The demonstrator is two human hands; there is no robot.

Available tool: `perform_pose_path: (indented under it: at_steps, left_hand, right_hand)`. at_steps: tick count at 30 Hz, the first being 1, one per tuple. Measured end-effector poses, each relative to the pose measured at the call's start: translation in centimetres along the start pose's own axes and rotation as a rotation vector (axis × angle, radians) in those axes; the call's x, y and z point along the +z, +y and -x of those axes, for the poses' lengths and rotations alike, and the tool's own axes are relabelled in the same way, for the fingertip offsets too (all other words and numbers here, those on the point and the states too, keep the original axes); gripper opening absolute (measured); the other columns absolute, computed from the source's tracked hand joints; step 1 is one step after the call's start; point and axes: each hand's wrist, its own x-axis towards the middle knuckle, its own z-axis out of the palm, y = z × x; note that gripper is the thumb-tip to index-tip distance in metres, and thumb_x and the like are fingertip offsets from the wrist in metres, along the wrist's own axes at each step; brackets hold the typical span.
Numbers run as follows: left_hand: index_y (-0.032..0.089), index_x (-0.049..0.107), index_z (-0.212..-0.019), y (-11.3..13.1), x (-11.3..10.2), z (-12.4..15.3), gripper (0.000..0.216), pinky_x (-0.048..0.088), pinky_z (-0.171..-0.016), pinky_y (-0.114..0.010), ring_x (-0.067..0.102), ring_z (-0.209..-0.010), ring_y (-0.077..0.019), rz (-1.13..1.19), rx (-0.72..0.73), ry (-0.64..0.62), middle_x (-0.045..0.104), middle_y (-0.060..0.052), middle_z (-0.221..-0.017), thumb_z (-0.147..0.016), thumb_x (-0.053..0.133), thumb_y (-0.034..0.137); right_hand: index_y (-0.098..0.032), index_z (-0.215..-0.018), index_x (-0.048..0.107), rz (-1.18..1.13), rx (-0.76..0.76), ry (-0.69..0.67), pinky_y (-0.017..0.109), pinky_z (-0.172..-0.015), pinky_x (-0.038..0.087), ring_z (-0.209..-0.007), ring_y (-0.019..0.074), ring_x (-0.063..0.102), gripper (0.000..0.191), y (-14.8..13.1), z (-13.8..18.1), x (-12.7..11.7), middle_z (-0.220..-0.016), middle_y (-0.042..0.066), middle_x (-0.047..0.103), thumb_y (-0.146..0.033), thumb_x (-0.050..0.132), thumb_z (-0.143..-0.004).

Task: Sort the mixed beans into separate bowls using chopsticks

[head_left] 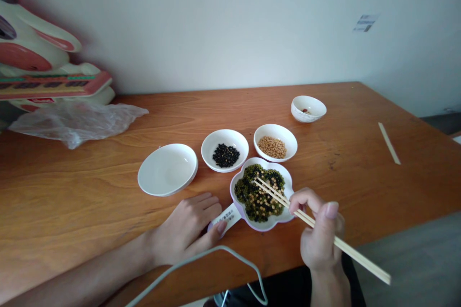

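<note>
My left hand is closed on the handle of a flower-shaped dish, white with a lilac rim. Mixed green, black and tan beans cover its bottom. A pair of wooden chopsticks is held in my right hand, the tips down among the beans near the middle of the dish; I cannot tell whether they pinch a bean. Just behind the dish stand a white bowl of black beans and a white bowl of tan soybeans.
A bare white bowl sits left of the dish. Farther back right is a small white bowl with a few reddish bits. A paper strip lies at right. A plastic bag and cartoon toy occupy the left; a cable loops in front.
</note>
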Motion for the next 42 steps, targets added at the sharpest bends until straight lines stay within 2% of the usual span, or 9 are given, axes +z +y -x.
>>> perform_pose_path:
  at_steps: [6, 15, 22, 26, 29, 34, 35, 38, 42]
  left_hand:
    - [0.020, 0.050, -0.087, 0.0, 0.0, -0.1, 0.025, 0.036, -0.074, -0.036, 0.051, -0.080, -0.0208, -0.005, 0.000, 0.001, 0.059, -0.005, -0.087, -0.107, 0.038, 0.029]
    - [0.020, 0.048, -0.088, -0.1, 0.1, 0.1, 0.023, 0.034, -0.074, -0.037, 0.051, -0.081, -0.0211, 0.007, -0.001, -0.001, 0.059, -0.004, -0.088, -0.107, 0.038, 0.028]
    - [0.021, 0.048, -0.088, -0.1, 0.1, 0.1, 0.023, 0.034, -0.073, -0.036, 0.050, -0.080, -0.0210, 0.015, 0.007, 0.010, 0.059, -0.004, -0.087, -0.107, 0.039, 0.028]
    - [0.020, 0.049, -0.088, -0.1, 0.2, 0.1, 0.023, 0.034, -0.073, -0.037, 0.050, -0.079, -0.0209, 0.010, 0.004, 0.010, 0.059, -0.004, -0.087, -0.107, 0.039, 0.028]
    - [0.020, 0.050, -0.087, 0.0, 0.1, 0.0, 0.024, 0.035, -0.073, -0.037, 0.050, -0.079, -0.0210, 0.009, -0.005, 0.006, 0.059, -0.004, -0.086, -0.107, 0.039, 0.029]
    - [0.020, 0.052, -0.087, 0.0, 0.0, 0.0, 0.024, 0.038, -0.074, -0.036, 0.052, -0.080, -0.0211, 0.002, 0.005, 0.019, 0.060, -0.005, -0.086, -0.107, 0.040, 0.028]
    - [0.020, 0.052, -0.088, 0.0, 0.0, 0.0, 0.024, 0.038, -0.075, -0.036, 0.052, -0.080, -0.0210, 0.002, 0.008, 0.021, 0.060, -0.005, -0.086, -0.107, 0.040, 0.028]
    - [0.020, 0.053, -0.087, 0.0, 0.1, 0.1, 0.024, 0.039, -0.074, -0.036, 0.052, -0.079, -0.0208, 0.010, 0.008, 0.027, 0.060, -0.005, -0.085, -0.106, 0.041, 0.028]
    - [0.020, 0.053, -0.086, 0.0, 0.1, 0.1, 0.024, 0.040, -0.074, -0.035, 0.052, -0.078, -0.0207, 0.016, 0.008, 0.031, 0.060, -0.005, -0.085, -0.106, 0.041, 0.028]
  right_hand:
    - [-0.022, -0.070, 0.058, 0.009, 0.008, -0.014, 0.031, -0.059, 0.039, -0.063, 0.0165, 0.055, 0.068, -0.2, 0.0, 0.0, -0.065, 0.002, 0.057, -0.057, 0.015, -0.108]
    - [-0.021, -0.067, 0.060, 0.023, -0.027, 0.068, 0.031, -0.062, 0.041, -0.065, 0.0168, 0.059, 0.066, 0.0, -0.1, 0.5, -0.065, 0.003, 0.061, -0.048, 0.018, -0.110]
    - [-0.021, -0.064, 0.061, -0.015, -0.087, 0.135, 0.034, -0.063, 0.044, -0.070, 0.0201, 0.064, 0.071, 0.5, 0.0, 0.6, -0.068, 0.006, 0.065, -0.051, 0.016, -0.109]
    - [-0.021, -0.066, 0.064, -0.055, -0.100, 0.177, 0.034, -0.064, 0.045, -0.072, 0.0207, 0.064, 0.076, -0.1, 0.2, 0.0, -0.070, 0.006, 0.066, -0.060, 0.014, -0.107]
    - [-0.021, -0.068, 0.068, -0.075, -0.151, 0.257, 0.034, -0.063, 0.045, -0.071, 0.0206, 0.064, 0.080, -0.4, 0.5, -0.6, -0.071, 0.005, 0.067, -0.068, 0.015, -0.105]
    - [-0.021, -0.066, 0.069, -0.138, -0.392, 0.548, 0.037, -0.065, 0.045, -0.063, 0.0210, 0.062, 0.074, 0.2, -0.5, -0.3, -0.059, 0.003, 0.061, -0.064, 0.023, -0.105]
    - [-0.021, -0.066, 0.069, -0.132, -0.400, 0.578, 0.037, -0.065, 0.045, -0.063, 0.0210, 0.062, 0.073, 0.3, -1.0, -0.1, -0.059, 0.003, 0.061, -0.063, 0.023, -0.105]
    - [-0.021, -0.067, 0.067, -0.116, -0.300, 0.601, 0.037, -0.065, 0.045, -0.069, 0.0229, 0.063, 0.076, 0.3, -2.0, 0.5, -0.063, 0.005, 0.062, -0.067, 0.020, -0.104]
    - [-0.021, -0.069, 0.066, -0.149, -0.228, 0.593, 0.038, -0.065, 0.045, -0.070, 0.0231, 0.061, 0.070, -0.3, -1.5, 0.4, -0.067, 0.006, 0.061, -0.065, 0.023, -0.104]
